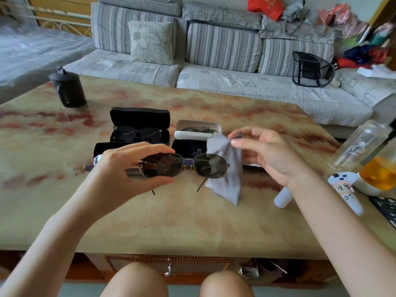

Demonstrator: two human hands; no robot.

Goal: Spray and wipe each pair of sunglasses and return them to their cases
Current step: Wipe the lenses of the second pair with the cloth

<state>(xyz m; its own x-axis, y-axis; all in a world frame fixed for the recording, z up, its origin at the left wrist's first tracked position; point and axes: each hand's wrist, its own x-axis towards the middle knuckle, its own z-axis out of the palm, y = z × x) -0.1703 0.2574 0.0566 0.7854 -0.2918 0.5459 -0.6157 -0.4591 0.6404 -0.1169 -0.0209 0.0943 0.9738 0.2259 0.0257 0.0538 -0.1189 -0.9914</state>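
My left hand (pixel 128 168) grips thin metal-framed sunglasses (pixel 211 166) by the left lens, holding them above the table with the arms hanging open. My right hand (pixel 270 155) pinches a grey cleaning cloth (pixel 230 168) by its top corner; the cloth hangs just behind the right lens. Behind them an open black case (pixel 139 118) holds dark sunglasses, an open white case (pixel 198 125) holds another pair, and an open black case (pixel 188 146) lies partly hidden by my hands. A small white spray bottle (pixel 282 199) lies on the table under my right forearm.
The marbled table (pixel 192 221) also carries a black lidded pot (pixel 68 88) at the back left. At the right edge stand a clear glass bottle (pixel 362 144), a jar with orange contents (pixel 377 174) and a white controller (pixel 345 189). A grey sofa (pixel 214 61) runs behind.
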